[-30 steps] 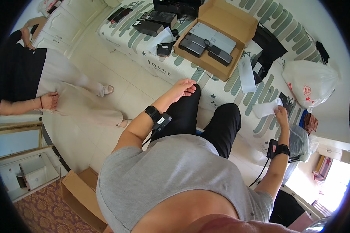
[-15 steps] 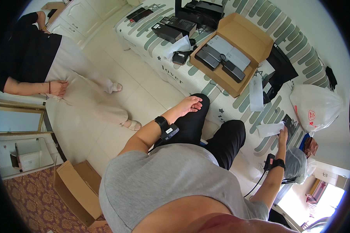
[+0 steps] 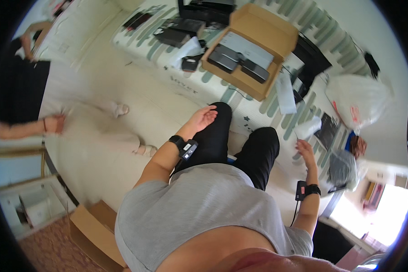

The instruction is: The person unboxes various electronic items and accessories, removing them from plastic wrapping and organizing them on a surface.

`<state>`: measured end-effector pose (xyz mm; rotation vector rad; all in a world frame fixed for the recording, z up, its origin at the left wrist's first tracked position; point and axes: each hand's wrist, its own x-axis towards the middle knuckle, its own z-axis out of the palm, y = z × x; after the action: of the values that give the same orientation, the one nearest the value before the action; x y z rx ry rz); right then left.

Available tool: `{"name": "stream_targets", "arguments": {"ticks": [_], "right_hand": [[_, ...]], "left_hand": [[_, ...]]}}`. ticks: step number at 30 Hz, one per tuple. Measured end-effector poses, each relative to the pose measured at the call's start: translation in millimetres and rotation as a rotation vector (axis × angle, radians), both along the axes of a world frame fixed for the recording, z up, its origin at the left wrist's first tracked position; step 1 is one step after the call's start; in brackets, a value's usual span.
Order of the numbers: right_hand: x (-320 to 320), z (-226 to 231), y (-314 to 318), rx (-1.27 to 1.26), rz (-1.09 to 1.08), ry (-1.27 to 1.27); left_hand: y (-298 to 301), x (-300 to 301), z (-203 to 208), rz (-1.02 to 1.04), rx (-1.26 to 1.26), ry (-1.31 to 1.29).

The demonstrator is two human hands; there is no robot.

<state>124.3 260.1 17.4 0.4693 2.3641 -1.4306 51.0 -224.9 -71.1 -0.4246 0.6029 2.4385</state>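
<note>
My left hand [image 3: 203, 119] rests open, palm up and empty, on my left knee, close to the near edge of the bed [image 3: 190, 84]. My right hand [image 3: 305, 149] is held out over the bed's near right corner with fingers loosely spread; it grasps nothing that I can see, though its fingertips sit just beside a white folded packet [image 3: 308, 127] lying there. A dark flat pouch [image 3: 327, 130] lies next to that packet. Further along the bed an open cardboard box [image 3: 254, 45] holds grey and black devices [image 3: 240, 61], well apart from both hands.

I judge this as the reach-in stage, with the right hand about to take the packet. That calls for lowering the fingers onto its edge and pinching cleanly, without dragging the pouch beside it.
</note>
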Motion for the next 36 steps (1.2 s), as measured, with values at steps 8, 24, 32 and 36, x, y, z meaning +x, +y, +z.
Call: {"name": "stream_targets", "arguments": {"ticks": [8, 24, 32, 36], "right_hand": [[140.6, -33.2, 24.9, -0.071, -0.818, -0.114], [219.1, -57.6, 5.6, -1.023, -1.51, 0.316], [207.7, -55.5, 8.9, -1.087, -1.421, 0.27], [215.4, -59.1, 7.0, -1.123, -1.426, 0.291]], "left_hand": [[-92.3, 20.6, -80.8, 0.13, -0.36, -0.294], [-144.1, 14.7, -122.1, -0.149, -0.951, -0.238], [-130.5, 7.7, -125.2, -0.266, -1.028, -0.151], [-136.5, 16.4, -124.0, -0.299, -1.061, -0.123]]}}
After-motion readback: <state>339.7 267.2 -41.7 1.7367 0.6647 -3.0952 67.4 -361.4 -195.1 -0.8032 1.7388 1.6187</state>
